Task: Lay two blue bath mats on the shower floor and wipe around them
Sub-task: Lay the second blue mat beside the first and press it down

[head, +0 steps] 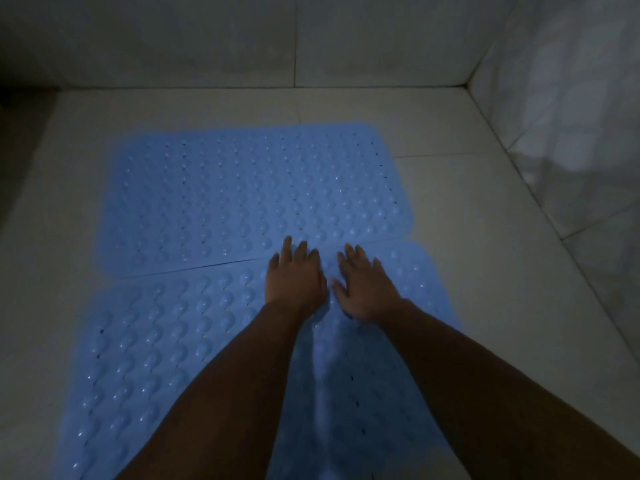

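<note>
1. Head view: pale tiled shower floor (467, 209), dim, with tiled walls (571, 98) at 12 and 3 o'clock.
2. Far blue mat (242, 192) touches the near blue mat (156, 341) along a seam.
3. Left hand (294, 278) and right hand (363, 289), fingers spread, press flat on the near mat's far edge, side by side.

Your left hand (294, 277) and right hand (363, 285) lie flat, fingers straight, side by side on the near blue mat (156, 341), close to its far edge. Your left fingertips (286, 242) reach the seam where that edge meets the far blue mat (242, 192). Both mats rest flat on the pale tiled shower floor (485, 254), bumps and small holes up. Tiled walls (571, 98) rise far and right.
</note>
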